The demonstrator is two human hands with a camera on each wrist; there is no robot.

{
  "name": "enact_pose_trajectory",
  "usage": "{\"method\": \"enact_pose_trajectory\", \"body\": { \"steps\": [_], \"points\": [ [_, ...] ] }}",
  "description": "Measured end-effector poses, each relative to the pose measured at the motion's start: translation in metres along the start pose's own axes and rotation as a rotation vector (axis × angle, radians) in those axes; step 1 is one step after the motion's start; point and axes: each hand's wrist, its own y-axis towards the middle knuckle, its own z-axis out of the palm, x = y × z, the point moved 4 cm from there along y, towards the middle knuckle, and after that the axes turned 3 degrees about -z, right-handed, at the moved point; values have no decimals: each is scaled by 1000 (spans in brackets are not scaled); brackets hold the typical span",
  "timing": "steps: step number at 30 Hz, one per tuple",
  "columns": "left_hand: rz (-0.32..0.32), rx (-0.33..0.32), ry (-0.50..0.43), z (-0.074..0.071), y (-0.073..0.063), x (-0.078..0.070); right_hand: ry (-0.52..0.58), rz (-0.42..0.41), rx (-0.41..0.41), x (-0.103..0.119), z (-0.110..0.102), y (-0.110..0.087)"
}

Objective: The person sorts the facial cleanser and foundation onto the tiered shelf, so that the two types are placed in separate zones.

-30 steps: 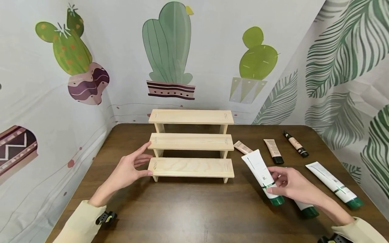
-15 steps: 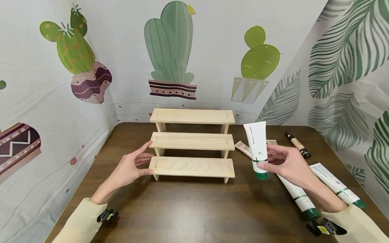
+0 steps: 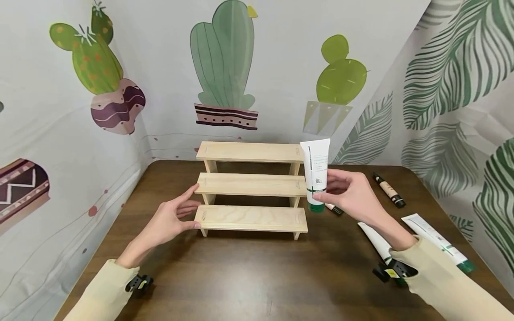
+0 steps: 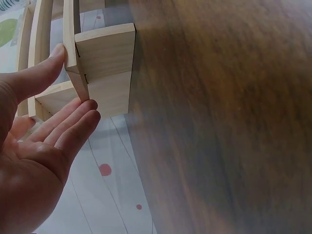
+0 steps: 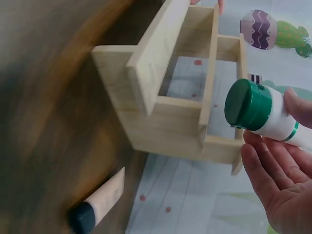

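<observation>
A pale three-tier wooden stand [image 3: 253,218] rests on the brown table. My left hand [image 3: 166,223] touches its left end; the thumb meets the lowest tier's front corner and the index fingertip reaches the middle tier. In the left wrist view, the left hand [image 4: 44,136] has fairly straight fingers at the board's end. A white squeeze tube [image 3: 317,167] with a green cap is pinched between the thumb and fingers of my right hand [image 3: 353,196]. Cap down, it overlaps the stand's right end in the head view. The right wrist view shows its green cap [image 5: 248,105] near the tiers.
Behind the held tube lies a small beige tube [image 5: 109,192] with a black cap. A slim black-capped tube [image 3: 388,189] lies at the back right. One white tube [image 3: 435,238] lies at the right, another white tube [image 3: 373,238] partly under my right forearm. Patterned cloth [image 3: 281,67] hangs behind.
My right hand has lifted the white tube up and leftward from among the tubes on the right to beside the stand, turning it upright. The left hand stays at the stand.
</observation>
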Motion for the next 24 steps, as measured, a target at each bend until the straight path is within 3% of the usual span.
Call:
{"method": "enact_pose_trajectory", "body": {
  "steps": [7, 13, 24],
  "points": [
    [-6, -6, 11, -2, 0, -1, 16, -30, -29, 18, 17, 29],
    [1, -2, 5, -1, 2, -2, 98, -77, -66, 32, 36, 56],
    [-9, -2, 9, 0, -1, 0, 145, -136, -121, 59, 80, 105]
  ]
}}
